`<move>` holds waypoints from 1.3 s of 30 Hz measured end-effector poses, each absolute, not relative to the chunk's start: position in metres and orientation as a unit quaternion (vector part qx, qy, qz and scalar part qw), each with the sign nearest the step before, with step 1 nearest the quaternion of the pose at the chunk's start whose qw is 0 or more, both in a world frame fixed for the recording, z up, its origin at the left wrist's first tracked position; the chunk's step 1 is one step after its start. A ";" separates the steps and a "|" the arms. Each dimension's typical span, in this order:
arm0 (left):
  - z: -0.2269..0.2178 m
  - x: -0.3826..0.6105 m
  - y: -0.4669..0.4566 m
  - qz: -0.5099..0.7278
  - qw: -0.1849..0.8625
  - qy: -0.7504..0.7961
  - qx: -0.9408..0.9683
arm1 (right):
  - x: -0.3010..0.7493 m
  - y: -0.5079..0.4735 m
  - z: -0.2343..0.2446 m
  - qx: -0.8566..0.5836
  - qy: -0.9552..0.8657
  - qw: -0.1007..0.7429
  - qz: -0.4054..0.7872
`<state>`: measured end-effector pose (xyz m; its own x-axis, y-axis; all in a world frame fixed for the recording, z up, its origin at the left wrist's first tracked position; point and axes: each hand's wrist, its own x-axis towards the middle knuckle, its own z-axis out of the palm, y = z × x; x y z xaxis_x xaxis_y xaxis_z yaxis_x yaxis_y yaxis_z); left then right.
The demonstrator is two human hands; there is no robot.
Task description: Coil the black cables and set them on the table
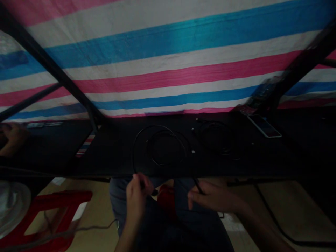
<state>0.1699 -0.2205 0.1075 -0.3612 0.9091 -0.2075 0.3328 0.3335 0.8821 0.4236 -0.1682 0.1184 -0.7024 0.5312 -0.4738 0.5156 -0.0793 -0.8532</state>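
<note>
A thin black cable (133, 148) arcs over the dark table from my left hand (137, 190) round toward my right hand (210, 196). My left hand, at the table's front edge, has its fingers closed around one part of the cable. Farther right, my right hand pinches another stretch of it between thumb and fingers, just below the edge. A coiled black cable (154, 162) lies on the table inside the arc. To the right is a second coiled cable (217, 122), with small light connector ends. The dim light hides the finer details.
A phone (264, 126) lies at the table's right, near a clear plastic bottle (265, 92). Striped sheeting (170, 80) hangs behind, between black metal posts (52, 66). Another person's hand (15, 136) rests at far left. A red stool (65, 210) stands below left.
</note>
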 end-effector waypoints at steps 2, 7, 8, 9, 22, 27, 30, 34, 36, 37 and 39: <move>0.111 0.205 -0.224 0.460 0.419 0.648 0.439 | 0.406 -0.179 0.118 -0.337 -0.655 -0.020 0.676; 0.117 0.241 -0.238 0.469 0.420 0.564 0.535 | 0.388 -0.194 0.112 -0.307 -0.567 0.040 0.763; 0.116 0.241 -0.241 0.468 0.416 0.555 0.548 | 0.388 -0.195 0.110 -0.313 -0.549 0.063 0.773; 0.114 0.239 -0.243 0.469 0.411 0.545 0.560 | 0.388 -0.196 0.107 -0.318 -0.537 0.081 0.777; 0.073 0.246 -0.282 0.500 0.361 0.527 0.584 | 0.391 -0.176 0.109 -0.282 -0.425 0.290 0.810; 0.086 0.244 -0.288 0.309 0.548 0.399 0.666 | 0.404 -0.162 0.117 -0.339 -0.453 0.309 0.765; 0.113 0.240 -0.279 0.273 0.574 0.291 0.715 | 0.410 -0.160 0.117 -0.383 -0.505 0.282 0.720; 0.149 0.236 -0.263 0.403 0.424 0.369 0.723 | 0.408 -0.168 0.121 -0.363 -0.644 0.200 0.643; 0.155 0.236 -0.254 0.395 0.329 0.445 0.733 | 0.404 -0.176 0.125 -0.327 -0.676 0.150 0.643; 0.155 0.236 -0.249 0.373 0.299 0.479 0.736 | 0.402 -0.179 0.126 -0.324 -0.680 0.134 0.644; 0.150 0.236 -0.240 0.320 0.267 0.535 0.735 | 0.398 -0.185 0.128 -0.346 -0.685 0.124 0.629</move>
<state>0.2363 -0.2400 0.1501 0.2234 0.9571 0.1844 0.6150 -0.2852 0.7352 0.3977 -0.1846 0.1279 -0.7294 0.6301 -0.2662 0.3188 -0.0312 -0.9473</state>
